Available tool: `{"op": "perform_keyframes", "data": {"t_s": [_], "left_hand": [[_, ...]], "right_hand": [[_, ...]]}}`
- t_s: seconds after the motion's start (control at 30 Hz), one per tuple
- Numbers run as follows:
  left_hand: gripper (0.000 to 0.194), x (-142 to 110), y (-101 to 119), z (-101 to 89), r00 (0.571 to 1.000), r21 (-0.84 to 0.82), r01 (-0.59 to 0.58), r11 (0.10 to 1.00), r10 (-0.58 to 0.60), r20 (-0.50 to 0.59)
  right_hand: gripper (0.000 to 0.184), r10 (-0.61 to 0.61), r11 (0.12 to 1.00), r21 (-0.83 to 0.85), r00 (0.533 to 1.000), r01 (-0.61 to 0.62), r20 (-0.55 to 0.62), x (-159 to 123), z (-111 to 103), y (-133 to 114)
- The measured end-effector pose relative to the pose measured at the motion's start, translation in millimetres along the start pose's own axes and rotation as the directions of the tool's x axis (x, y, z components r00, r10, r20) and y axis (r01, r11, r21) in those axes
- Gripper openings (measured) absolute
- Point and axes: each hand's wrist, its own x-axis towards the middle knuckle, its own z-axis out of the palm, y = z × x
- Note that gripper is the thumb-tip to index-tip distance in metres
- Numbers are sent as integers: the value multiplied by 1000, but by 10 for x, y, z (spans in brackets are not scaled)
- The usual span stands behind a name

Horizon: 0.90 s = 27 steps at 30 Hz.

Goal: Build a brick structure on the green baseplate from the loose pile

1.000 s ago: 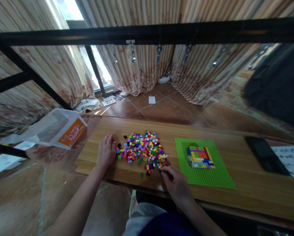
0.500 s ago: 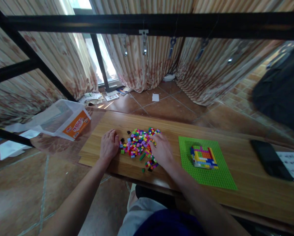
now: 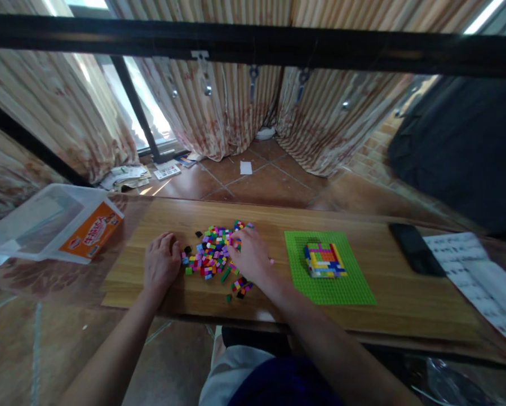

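Toward the left end of the wooden board lies a loose pile of small colourful toy bricks point(image 3: 213, 251). My left hand point(image 3: 162, 262) rests palm down on the board just left of the pile, fingers stretched out and loosely bent, holding nothing. My right hand point(image 3: 252, 256) reaches over the pile's right side with fingers drawn together at pink bricks point(image 3: 236, 243); whether one is between the fingertips is hidden. Farther right, a green baseplate point(image 3: 295, 282) carries a low multicoloured brick build point(image 3: 325, 260), with yellow, white, blue, red and orange pieces.
A clear plastic box point(image 3: 45, 225) with an orange label stands at the left. A black phone point(image 3: 416, 248) and printed sheets point(image 3: 468, 270) lie at the right end. A dark metal bar point(image 3: 253, 42) crosses above. Papers point(image 3: 128, 177) lie on the floor by the curtains.
The view has turned right, so everything sits farther left in it. My right hand has shifted slightly left over the pile; my left hand stays beside it.
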Motion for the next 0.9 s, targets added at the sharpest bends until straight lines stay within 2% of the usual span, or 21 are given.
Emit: {"op": "perform_keyframes", "data": {"t_s": [0.03, 0.07, 0.1, 0.13, 0.17, 0.2, 0.23, 0.3, 0.43, 0.7, 0.9], "left_hand": [[43, 11, -12, 10, 1000, 2, 2, 1000, -2, 3], [44, 21, -22, 20, 1000, 3, 1, 1000, -2, 8], [44, 28, -31, 27, 1000, 4, 0, 1000, 0, 12], [44, 33, -36, 32, 1000, 4, -4, 1000, 4, 15], [44, 36, -40, 35, 1000, 4, -8, 1000, 8, 17], [45, 37, -42, 36, 1000, 6, -12, 1000, 12, 18], [45, 37, -43, 36, 1000, 9, -15, 1000, 15, 18], [46, 39, -44, 35, 1000, 20, -19, 1000, 18, 15], [49, 50, -41, 28, 1000, 42, -29, 999, 29, 13], [52, 69, -30, -6, 999, 75, -25, 997, 22, 48], [51, 84, -4, -35, 998, 77, -42, 996, 37, 56]], "right_hand": [[13, 30, 978, 205, 1000, -29, 2, -63, -47, -15], [15, 78, 899, 430, 997, -83, 28, -139, -100, -22], [17, 133, 755, 638, 988, -151, 77, -223, -160, -20], [22, 173, 567, 793, 973, -224, 151, -313, -225, -10], [26, 198, 379, 885, 957, -272, 210, -402, -293, 9], [29, 213, 227, 927, 944, -300, 253, -487, -360, 34], [30, 226, 119, 942, 933, -313, 281, -564, -424, 60], [29, 249, 3, 948, 918, -320, 309, -688, -532, 106], [26, 273, -62, 949, 910, -309, 314, -822, -647, 143], [28, 343, -55, 954, 892, -293, 294, -1050, -768, 273], [31, 478, -9, 940, 824, -342, 304, -1400, -1012, 502]]}}
